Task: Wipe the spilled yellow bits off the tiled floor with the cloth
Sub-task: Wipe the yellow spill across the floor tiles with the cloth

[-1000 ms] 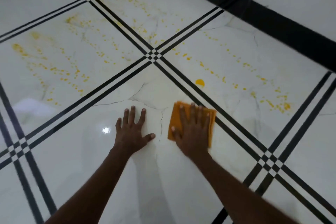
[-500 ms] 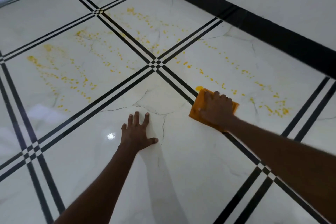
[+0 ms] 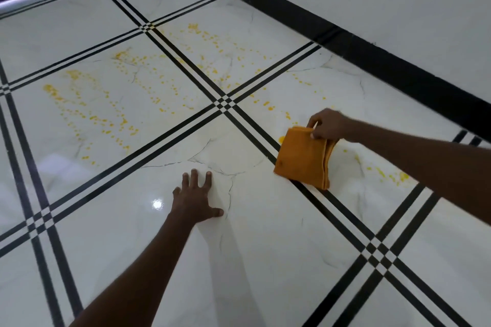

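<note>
My right hand (image 3: pixel 325 125) pinches the folded cloth (image 3: pixel 304 158) by its top edge, lower edge on the floor (image 3: pixel 265 233), left hand (image 3: pixel 195 198) flat beside, with most yellow bits (image 3: pixel 111 111) unwiped across three tiles.

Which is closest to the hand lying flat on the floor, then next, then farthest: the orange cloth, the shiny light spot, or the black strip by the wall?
From the left hand:
1. Shiny light spot, just beside it on its left.
2. Orange cloth, off to the right, pinched by the right hand.
3. Black strip, far back along the wall.
</note>
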{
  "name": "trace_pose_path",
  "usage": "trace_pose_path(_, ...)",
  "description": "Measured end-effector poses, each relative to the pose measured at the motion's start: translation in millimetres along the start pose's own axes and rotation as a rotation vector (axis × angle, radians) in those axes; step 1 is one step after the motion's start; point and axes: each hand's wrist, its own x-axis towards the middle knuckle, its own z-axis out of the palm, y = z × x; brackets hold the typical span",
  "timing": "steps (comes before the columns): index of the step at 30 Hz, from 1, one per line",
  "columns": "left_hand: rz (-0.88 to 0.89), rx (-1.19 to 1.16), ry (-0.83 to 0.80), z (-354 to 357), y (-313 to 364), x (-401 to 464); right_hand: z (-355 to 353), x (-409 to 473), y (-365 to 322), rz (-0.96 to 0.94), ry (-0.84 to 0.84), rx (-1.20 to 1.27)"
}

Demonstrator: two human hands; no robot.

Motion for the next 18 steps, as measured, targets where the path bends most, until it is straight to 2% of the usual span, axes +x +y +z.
trace_pose_path(4,-0.005,-0.01,-0.04,-6,1,-1,-50,-15,-24,-0.152,0.097,-0.125)
trace_pose_path(7,-0.013,-0.036,-0.076,-12,2,-2,-37,-37,-29,-0.251,0.194,-0.182)
trace_pose_path(9,-0.019,-0.075,-0.096,-19,2,0,-9,-42,-25,-0.268,0.181,-0.168)
trace_pose_path(12,-0.027,-0.108,-0.092,-24,0,4,52,-33,-8,-0.147,0.197,-0.123)
trace_pose_path(13,-0.031,-0.103,-0.085,-24,1,4,76,-29,0,-0.144,0.242,-0.163)
trace_pose_path(16,-0.049,-0.094,-0.084,-18,8,6,150,-13,26,-0.124,0.171,-0.315)
trace_pose_path(18,-0.062,-0.093,-0.105,-15,12,10,171,-11,35,-0.095,0.21,-0.315)
